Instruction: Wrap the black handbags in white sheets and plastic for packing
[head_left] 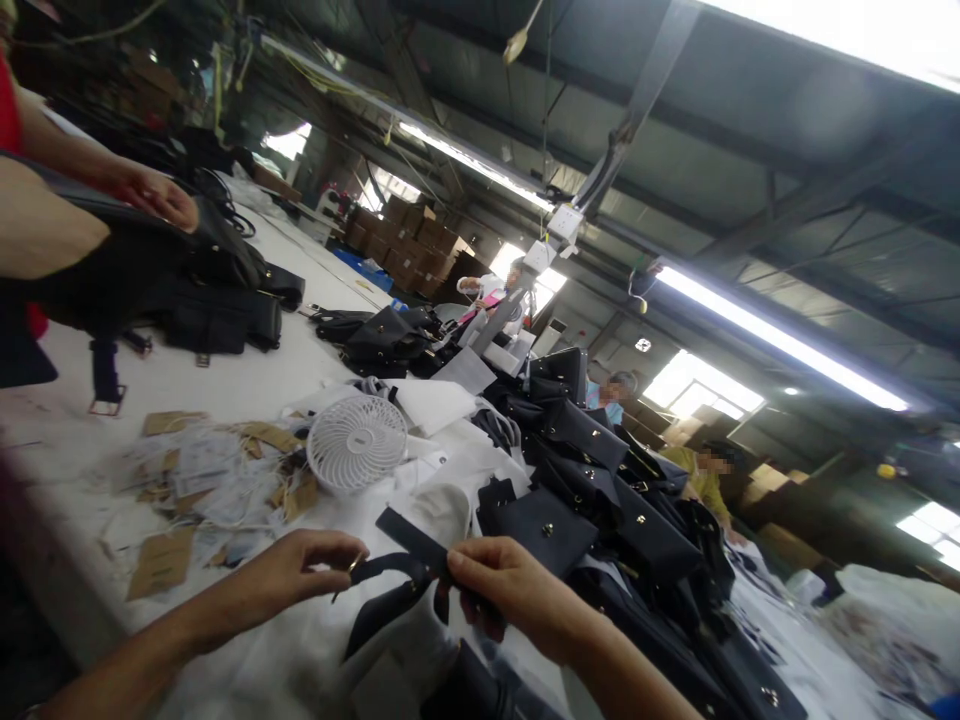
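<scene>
The black strap (409, 535) is between my two hands, over the near part of the worktop (45, 425). My right hand (510, 590) pinches it between thumb and fingers; the lower fingertips are in shadow, so I can't make out how they curl. My left hand (289, 575) has thumb and forefinger closed on a gold-coloured metal piece (354, 564) at the strap's other end, its shape partly covered by my fingertips. Where the strap loops down between my hands, it merges with dark material below, and I can't tell where it stops. My forearms are cut off below.

Under it lies crumpled white wrapping (300, 645). Just beyond stands a white fan (357, 443), and toward the worktop's left edge there's a blurred spread of brown card tags (161, 562) and clear packets. Black bags (551, 530) are heaped along the right side, overlapping so much that many are half hidden. At the far left another person's hand (161, 197) rests by a black bag, the body mostly out of view.
</scene>
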